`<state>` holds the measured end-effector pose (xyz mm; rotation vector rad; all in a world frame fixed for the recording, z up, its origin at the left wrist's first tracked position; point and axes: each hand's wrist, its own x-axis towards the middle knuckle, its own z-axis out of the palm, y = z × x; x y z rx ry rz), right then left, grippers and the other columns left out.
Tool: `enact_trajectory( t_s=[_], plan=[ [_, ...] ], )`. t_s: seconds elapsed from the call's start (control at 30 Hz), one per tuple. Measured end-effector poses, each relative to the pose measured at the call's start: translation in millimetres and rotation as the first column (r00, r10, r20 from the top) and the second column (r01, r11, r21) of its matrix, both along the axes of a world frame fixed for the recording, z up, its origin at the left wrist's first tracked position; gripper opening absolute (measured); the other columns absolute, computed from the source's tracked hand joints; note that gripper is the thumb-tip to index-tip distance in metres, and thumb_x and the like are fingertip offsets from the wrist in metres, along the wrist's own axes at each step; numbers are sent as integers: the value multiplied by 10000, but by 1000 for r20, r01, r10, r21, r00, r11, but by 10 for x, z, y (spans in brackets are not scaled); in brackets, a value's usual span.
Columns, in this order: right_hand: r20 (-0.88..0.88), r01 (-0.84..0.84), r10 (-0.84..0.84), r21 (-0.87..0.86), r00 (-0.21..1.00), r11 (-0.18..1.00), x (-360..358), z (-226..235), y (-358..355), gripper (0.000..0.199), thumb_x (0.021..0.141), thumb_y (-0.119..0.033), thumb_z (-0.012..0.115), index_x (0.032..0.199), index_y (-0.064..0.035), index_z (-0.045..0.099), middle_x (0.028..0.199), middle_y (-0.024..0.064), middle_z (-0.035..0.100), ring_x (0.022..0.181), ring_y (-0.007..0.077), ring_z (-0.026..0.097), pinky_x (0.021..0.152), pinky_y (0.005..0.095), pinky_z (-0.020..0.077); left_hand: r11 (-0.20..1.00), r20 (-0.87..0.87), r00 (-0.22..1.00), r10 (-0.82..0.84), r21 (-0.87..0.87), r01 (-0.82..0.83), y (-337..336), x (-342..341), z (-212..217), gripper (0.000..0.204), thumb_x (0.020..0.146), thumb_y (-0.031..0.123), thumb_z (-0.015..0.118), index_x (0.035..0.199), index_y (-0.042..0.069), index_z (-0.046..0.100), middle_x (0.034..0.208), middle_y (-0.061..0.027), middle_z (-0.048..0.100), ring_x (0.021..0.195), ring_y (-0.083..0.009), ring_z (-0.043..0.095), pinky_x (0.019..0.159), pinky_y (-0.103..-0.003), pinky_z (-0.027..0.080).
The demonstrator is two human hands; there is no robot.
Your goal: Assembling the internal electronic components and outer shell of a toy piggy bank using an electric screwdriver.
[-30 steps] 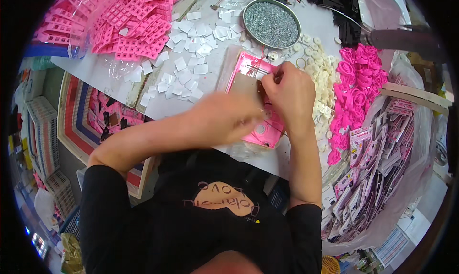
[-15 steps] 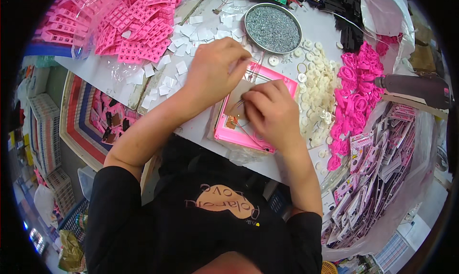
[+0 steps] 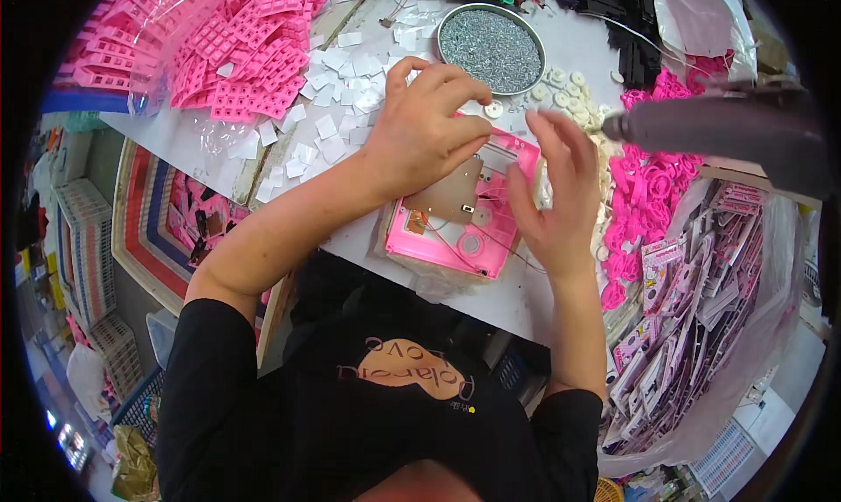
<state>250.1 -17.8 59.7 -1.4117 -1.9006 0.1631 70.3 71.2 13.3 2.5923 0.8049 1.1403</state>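
At eleven o'clock on the pink case (image 3: 442, 250), the left hand (image 3: 425, 125) curls, any pinch unclear. At three, the right hand (image 3: 561, 195) spreads thumb from fingers.

Tabletop (image 3: 515, 307): bare strip before the pink casing (image 3: 442, 255), passable; obstructions: round dish (image 3: 542, 57) behind, dark tool (image 3: 718, 134) jutting in from right, pale wheels (image 3: 575, 104) near its tip
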Motion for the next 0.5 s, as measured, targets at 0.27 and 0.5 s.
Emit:
enact_trajectory(
  t_s=[0.27,0.5],
  plan=[
    [284,109,-77,-98,956,989,66,-115,74,112,796,-51,737,896,-41,685,811,93,640,740,285,626,664,416,500,993,-44,998,-48,-114,43,-84,-81,12,139,791,177,792,926,160,765,980,25,683,1019,-187,599,959,-442,343],
    [388,4,220,-501,895,865,-52,127,25,92,805,-141,680,838,-56,673,782,111,646,789,314,641,681,447,494,972,-101,993,-57,-231,32,-85,-98,14,103,850,187,758,947,152,768,911,29,688,985,-160,597,982,-454,313]
  ],
)
